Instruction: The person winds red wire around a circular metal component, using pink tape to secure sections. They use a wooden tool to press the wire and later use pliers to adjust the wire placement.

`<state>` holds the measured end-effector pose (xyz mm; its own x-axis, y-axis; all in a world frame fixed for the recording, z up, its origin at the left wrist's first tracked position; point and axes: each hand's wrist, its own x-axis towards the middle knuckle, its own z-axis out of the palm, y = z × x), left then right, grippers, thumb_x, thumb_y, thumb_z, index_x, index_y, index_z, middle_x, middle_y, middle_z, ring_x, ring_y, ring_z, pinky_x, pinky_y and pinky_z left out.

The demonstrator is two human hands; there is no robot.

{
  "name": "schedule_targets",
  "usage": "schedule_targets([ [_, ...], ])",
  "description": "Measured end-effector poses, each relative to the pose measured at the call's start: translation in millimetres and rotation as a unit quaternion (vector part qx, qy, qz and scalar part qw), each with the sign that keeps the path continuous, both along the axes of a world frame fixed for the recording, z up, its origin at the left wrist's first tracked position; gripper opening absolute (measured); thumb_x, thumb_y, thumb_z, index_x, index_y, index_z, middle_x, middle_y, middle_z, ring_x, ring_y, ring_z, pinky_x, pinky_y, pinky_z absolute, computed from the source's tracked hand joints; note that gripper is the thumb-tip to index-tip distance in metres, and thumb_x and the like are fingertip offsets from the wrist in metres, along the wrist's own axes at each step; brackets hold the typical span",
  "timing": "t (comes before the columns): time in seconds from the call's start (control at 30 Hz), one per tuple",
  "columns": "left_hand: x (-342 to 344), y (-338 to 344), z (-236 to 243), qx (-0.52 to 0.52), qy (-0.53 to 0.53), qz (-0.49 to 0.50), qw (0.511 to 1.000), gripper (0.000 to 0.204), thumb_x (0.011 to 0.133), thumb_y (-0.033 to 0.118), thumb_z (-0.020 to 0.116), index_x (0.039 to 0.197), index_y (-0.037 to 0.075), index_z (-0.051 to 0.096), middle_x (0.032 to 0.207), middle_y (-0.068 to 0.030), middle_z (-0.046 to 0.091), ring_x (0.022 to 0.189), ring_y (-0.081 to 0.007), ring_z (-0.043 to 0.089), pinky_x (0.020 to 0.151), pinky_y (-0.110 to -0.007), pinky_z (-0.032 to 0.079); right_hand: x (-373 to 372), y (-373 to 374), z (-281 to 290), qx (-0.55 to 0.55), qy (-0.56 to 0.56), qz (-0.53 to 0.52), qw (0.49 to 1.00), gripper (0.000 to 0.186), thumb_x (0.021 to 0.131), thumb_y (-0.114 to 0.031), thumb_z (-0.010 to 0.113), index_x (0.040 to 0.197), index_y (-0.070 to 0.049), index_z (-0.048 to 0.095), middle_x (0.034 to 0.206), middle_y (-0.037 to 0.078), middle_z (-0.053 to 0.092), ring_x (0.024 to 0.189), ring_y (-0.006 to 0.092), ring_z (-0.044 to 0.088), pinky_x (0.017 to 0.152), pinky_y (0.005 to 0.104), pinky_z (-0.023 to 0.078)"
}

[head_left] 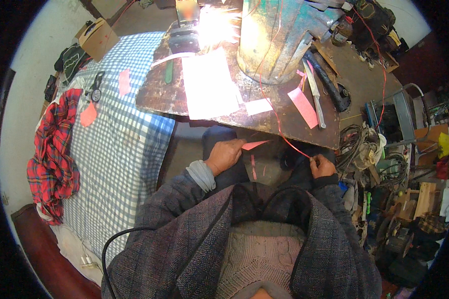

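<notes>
left hand (226,155): pinching pink paper (256,145), just short of worktop (152,97) edge | right hand (323,166): fingers closed on red cord (295,147), which runs back across worktop | on worktop: white sheet (209,87), pink strip (303,108), knife (313,92) beside strip

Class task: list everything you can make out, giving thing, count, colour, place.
Bench: 1, brown, top centre
Machine: 1, green-grey, on bench
Sheets: at least 2, white, on bench
Knife: 1, silver, bench's right
Tube: 1, black, beside knife
Strip: 1, green, bench's left
Wire: at least 1, red, over bench
Cloth: 1, blue-white, left
Plaid fabric: 1, red, on cloth
Scraps: at least 5, pink, bench, cloth, elsewhere
Box: 1, brown, upper left
Clutter: uncounted, mixed, far right
Coat: 1, dark grey, worn
Left hand: 1, bare, holding scrap
Right hand: 1, bare, holding wire
</notes>
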<state>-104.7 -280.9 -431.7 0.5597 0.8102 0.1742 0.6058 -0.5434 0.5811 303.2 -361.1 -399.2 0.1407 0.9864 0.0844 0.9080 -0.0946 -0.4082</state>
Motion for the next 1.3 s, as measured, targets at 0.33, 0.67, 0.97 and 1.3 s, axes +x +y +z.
schedule_targets([
  [0.33, 1.4, -1.1, -2.6, 0.022, -0.026, 0.014, 0.999, 0.027, 0.092, 0.009, 0.063, 0.118, 0.004, 0.065, 0.103, -0.0191, 0.073, 0.092, -0.0402, 0.071, 0.078, -0.049, 0.058, 0.2, 0.7, -1.3, 0.0, -0.009, -0.005, 1.0, 0.025, 0.093, -0.036, 0.075, 0.093, -0.011, 0.074, 0.081, 0.017, 0.074, 0.076, 0.0393, 0.073, 0.067, 0.0494, 0.057],
  [0.67, 0.4, -0.1, -3.6, 0.004, -0.016, 0.005, 1.0, 0.03, 0.09, 0.006, 0.064, 0.12, 0.005, 0.064, 0.104, -0.0188, 0.073, 0.094, -0.0399, 0.072, 0.079, -0.048, 0.059, 1.0, 0.4, -3.5, -0.008, -0.011, -0.016, 1.0, 0.024, 0.093, -0.034, 0.075, 0.091, -0.01, 0.074, 0.081, 0.017, 0.074, 0.076, 0.039, 0.072, 0.067, 0.0488, 0.056],
  [0.97, 0.0, 0.0, -0.5, 0.024, -0.021, 0.005, 0.999, 0.03, 0.089, 0.007, 0.065, 0.119, 0.006, 0.066, 0.103, -0.0166, 0.074, 0.092, -0.0392, 0.073, 0.076, -0.048, 0.06, 0.5, 0.8, -1.4, -0.02, -0.019, -0.016, 0.999, 0.024, 0.092, -0.034, 0.075, 0.091, -0.01, 0.074, 0.081, 0.017, 0.074, 0.077, 0.0394, 0.073, 0.067, 0.0485, 0.056],
  [1.3, -0.2, 0.0, -0.5, 0.014, -0.02, 0.004, 1.0, 0.028, 0.091, 0.007, 0.063, 0.119, 0.006, 0.065, 0.102, -0.0165, 0.074, 0.091, -0.0396, 0.072, 0.074, -0.048, 0.06, -0.6, 1.0, -3.7, 0.018, -0.015, -0.004, 1.0, 0.023, 0.092, -0.034, 0.075, 0.091, -0.011, 0.075, 0.081, 0.018, 0.074, 0.077, 0.0405, 0.072, 0.067, 0.0493, 0.056],
])
